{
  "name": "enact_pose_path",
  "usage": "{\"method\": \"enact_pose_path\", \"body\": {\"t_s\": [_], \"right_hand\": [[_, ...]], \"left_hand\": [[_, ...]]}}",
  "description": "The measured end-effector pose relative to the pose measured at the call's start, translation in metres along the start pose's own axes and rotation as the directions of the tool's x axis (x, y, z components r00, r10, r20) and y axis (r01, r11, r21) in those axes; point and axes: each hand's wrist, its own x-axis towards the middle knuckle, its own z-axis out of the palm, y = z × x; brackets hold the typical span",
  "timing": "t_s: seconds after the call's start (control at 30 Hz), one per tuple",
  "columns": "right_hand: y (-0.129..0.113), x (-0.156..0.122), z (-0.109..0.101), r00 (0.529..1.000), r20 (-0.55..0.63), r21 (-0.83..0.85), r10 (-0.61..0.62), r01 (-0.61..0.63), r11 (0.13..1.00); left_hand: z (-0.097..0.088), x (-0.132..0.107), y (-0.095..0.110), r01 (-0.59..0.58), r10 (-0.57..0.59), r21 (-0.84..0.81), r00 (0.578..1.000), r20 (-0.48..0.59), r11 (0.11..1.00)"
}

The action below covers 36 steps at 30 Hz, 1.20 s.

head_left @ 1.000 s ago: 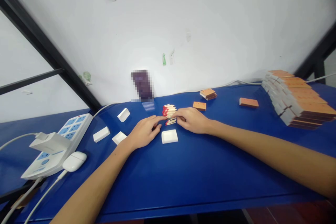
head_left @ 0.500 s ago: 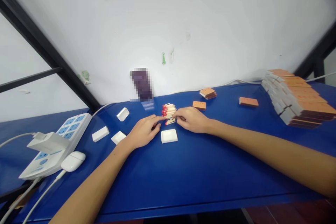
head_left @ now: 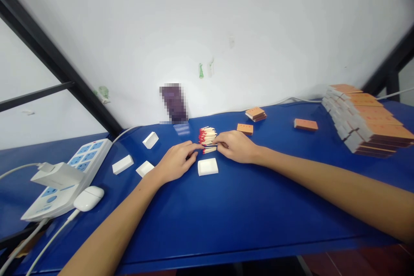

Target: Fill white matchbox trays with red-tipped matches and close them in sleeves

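A pile of red-tipped matches (head_left: 207, 135) lies on the blue table (head_left: 226, 211) near the wall. A small bunch of matches (head_left: 209, 150) lies apart, just in front of the pile. My left hand (head_left: 176, 163) touches the red tips of that bunch with its fingertips pressed together. My right hand (head_left: 236, 146) pinches the bunch's other end, fingers curled. An open white matchbox tray (head_left: 207, 166) sits right in front of both hands.
Three more white trays (head_left: 123, 164) (head_left: 145, 168) (head_left: 150, 140) lie to the left. A power strip (head_left: 66, 177) with a charger, cables and a white earbud case (head_left: 88, 198) sit far left. Orange matchbox sleeves (head_left: 245, 128) (head_left: 305, 124) (head_left: 256, 114) lie behind; a large stack (head_left: 368, 121) stands at right.
Both hands stay at the small bunch of matches, with only slight finger shifts. The view has tilted a little.
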Motion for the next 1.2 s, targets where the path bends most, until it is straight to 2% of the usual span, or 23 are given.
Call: {"method": "enact_pose_path", "body": {"t_s": [0.47, 0.7, 1.0, 1.2], "right_hand": [[0.0006, -0.0012, -0.0020, 0.995, 0.023, 0.070, -0.095, 0.093, 0.993], [-0.0018, -0.0008, -0.0021, 1.000, -0.019, -0.004, 0.009, -0.009, 1.000], [0.0005, -0.0006, -0.0008, 0.999, 0.000, 0.033, -0.046, 0.046, 0.998], [0.0000, -0.0007, -0.0011, 0.999, 0.002, 0.023, -0.034, 0.034, 0.999]], "left_hand": [[0.0007, -0.0002, -0.0007, -0.001, 0.002, -0.015, 1.000, 0.003, 1.000], [-0.0001, 0.0005, 0.0001, 0.037, -0.037, -0.012, 0.999, -0.003, 0.999], [-0.0001, 0.0005, 0.0011, 0.044, -0.044, 0.008, 0.999, 0.007, 0.999], [-0.0007, 0.0010, 0.0016, 0.045, -0.045, 0.014, 0.999, 0.007, 0.999]]}}
